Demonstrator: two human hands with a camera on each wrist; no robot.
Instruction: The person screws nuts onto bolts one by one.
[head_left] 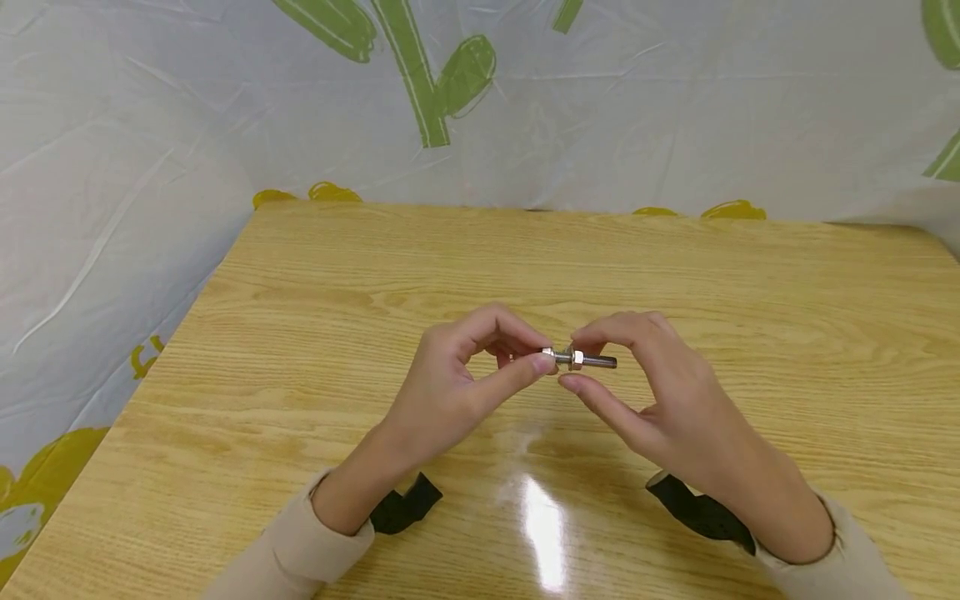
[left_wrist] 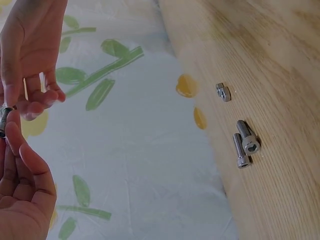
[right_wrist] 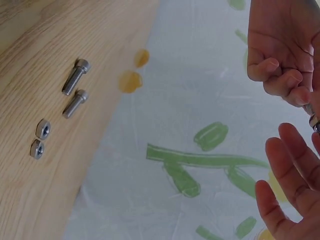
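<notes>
My left hand (head_left: 450, 385) pinches a metal bolt (head_left: 602, 362) at its left end between thumb and index finger. The shank points to the right above the table. Partway along it sits a hex nut (head_left: 577, 359), with a thin flat ring against its left side. My right hand (head_left: 671, 404) hovers around that nut, its thumb below and index finger above. A small gap shows between the thumb tip and the nut. The left fingers partly cover the bolt's left end.
On the wooden table (head_left: 300, 300) lie two socket head bolts (left_wrist: 240, 151) close together. Near them are two loose hex nuts (right_wrist: 43, 129). A white sheet with green and yellow plant prints (head_left: 600, 108) hangs behind the table. Dark straps (head_left: 408, 504) hang under both wrists.
</notes>
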